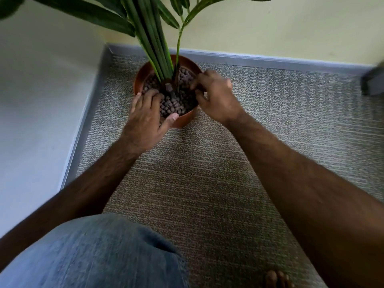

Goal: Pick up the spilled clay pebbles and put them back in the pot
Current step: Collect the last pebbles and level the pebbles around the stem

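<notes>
Where the right hand [216,96] hovers over the far right rim of the pot [182,121], motion blur smears its fingers, so whether they pinch any pebble cannot be told; they look curled inward over the rim. Much of the plant [153,38] is cut off by the top edge, and its stems hide the middle of the pot's filling. A dark object [374,82] at the right edge is cropped and too blurred to identify. Part of a bare foot [278,279] shows at the bottom edge, beside a knee in blue denim [93,252].

Sitting on the grey speckled carpet [207,173] in a corner near the grey baseboard [249,58], the pot is round and terracotta-orange. The clay pebbles [172,104] inside are small, rounded and reddish-brown, heaped almost to the rim around the green stems. Any loose pebbles on the carpet are hard to make out against its speckle.

Spread flat, the left hand [149,113] lies with its fingers on the pebbles at the near left side of the pot, while its thumb reaches along the near rim. It grips nothing that can be seen. Both forearms are bare.
</notes>
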The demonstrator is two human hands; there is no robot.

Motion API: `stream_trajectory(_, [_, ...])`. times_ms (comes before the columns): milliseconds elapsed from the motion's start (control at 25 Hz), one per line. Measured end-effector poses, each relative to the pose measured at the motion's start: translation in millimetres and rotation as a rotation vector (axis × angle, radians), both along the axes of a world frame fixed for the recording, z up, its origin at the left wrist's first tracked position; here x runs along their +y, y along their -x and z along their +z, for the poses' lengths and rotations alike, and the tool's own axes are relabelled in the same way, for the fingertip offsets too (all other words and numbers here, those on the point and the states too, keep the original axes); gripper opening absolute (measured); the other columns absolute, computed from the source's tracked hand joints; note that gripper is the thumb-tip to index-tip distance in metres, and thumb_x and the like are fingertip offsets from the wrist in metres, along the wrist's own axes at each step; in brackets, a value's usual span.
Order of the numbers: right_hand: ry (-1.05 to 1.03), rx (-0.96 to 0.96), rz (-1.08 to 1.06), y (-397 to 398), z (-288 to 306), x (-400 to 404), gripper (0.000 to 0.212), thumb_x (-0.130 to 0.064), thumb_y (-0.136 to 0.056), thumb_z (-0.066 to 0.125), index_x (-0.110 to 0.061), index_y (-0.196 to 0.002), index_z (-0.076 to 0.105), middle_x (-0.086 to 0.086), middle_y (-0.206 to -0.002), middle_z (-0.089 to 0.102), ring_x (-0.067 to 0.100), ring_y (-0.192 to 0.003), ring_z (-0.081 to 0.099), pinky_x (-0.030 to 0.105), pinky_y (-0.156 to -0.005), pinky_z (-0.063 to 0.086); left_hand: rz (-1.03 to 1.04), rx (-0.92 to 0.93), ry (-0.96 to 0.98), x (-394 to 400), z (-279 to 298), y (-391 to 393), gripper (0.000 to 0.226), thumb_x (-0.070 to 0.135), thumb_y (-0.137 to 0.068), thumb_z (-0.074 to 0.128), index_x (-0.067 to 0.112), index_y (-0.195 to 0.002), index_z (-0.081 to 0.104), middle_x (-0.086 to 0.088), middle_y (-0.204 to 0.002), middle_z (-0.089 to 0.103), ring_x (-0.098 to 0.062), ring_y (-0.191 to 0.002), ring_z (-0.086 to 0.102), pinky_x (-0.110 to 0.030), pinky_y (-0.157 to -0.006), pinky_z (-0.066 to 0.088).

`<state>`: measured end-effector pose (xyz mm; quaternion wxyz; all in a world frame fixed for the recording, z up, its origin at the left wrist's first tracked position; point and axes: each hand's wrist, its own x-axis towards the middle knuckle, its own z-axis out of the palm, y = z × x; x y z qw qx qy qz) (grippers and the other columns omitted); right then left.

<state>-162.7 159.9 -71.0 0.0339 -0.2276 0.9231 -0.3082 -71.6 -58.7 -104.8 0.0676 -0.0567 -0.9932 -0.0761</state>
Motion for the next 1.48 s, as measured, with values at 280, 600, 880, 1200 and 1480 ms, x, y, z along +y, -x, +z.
stream_trajectory(280, [0.209, -0.426, -0.577, 23, -64, 85, 0.016, -0.002, -0.094, 0.057, -0.012, -0.106, 0.062, 0.009, -0.113, 0.066, 0.022, -0.101, 0.063, 0.019, -0.076, 0.051, 0.059, -0.11, 0.014, 3, 1, 2, 0.098, 0.073, -0.098, 0.029, -0.002, -0.161, 0.019, -0.021, -0.17, 0.015, -0.036, -0.159, 0.011, -0.052, -0.13, 0.007])
stream_trajectory(600, [-0.036, -0.502, -0.41, 12, -97, 50, 0.042, -0.032, -0.085, 0.076, -0.012, -0.116, 0.056, 0.013, -0.124, 0.05, 0.03, -0.112, 0.055, 0.042, -0.1, 0.05, 0.075, -0.135, 0.011, 5, 2, 2, 0.103, 0.076, -0.095, 0.026, -0.002, -0.162, 0.013, -0.021, -0.171, 0.01, -0.035, -0.16, 0.005, -0.051, -0.13, 0.003])
stream_trajectory(880, [-0.166, -0.292, -0.178, 3, -100, 20, 0.011, -0.009, -0.092, 0.055, -0.013, -0.101, 0.061, 0.012, -0.111, 0.051, 0.03, -0.098, 0.058, 0.041, -0.09, 0.054, 0.076, -0.139, 0.012, 2, 1, 3, 0.105, 0.079, -0.094, 0.025, 0.0, -0.162, 0.014, -0.019, -0.172, 0.013, -0.034, -0.16, 0.007, -0.052, -0.13, 0.007])
stream_trajectory(1200, [0.011, -0.513, -0.35, 1, -82, 54, 0.016, -0.008, -0.081, 0.078, -0.009, -0.083, 0.062, 0.006, -0.074, 0.062, 0.017, -0.06, 0.056, 0.022, -0.058, 0.046, 0.072, -0.134, 0.049, 2, -2, 2, 0.108, 0.082, -0.093, 0.018, -0.001, -0.161, 0.019, -0.02, -0.17, 0.019, -0.032, -0.16, 0.012, -0.05, -0.13, 0.008])
stream_trajectory(1480, [0.508, -0.233, -0.27, 4, 14, -4, 0.017, -0.01, -0.081, 0.071, -0.021, -0.089, 0.062, -0.006, -0.083, 0.063, 0.006, -0.07, 0.059, 0.011, -0.057, 0.049, 0.09, -0.13, 0.048, 1, 5, 4, 0.109, 0.082, -0.092, 0.016, -0.002, -0.161, 0.02, -0.02, -0.17, 0.02, -0.033, -0.16, 0.012, -0.051, -0.13, 0.01])
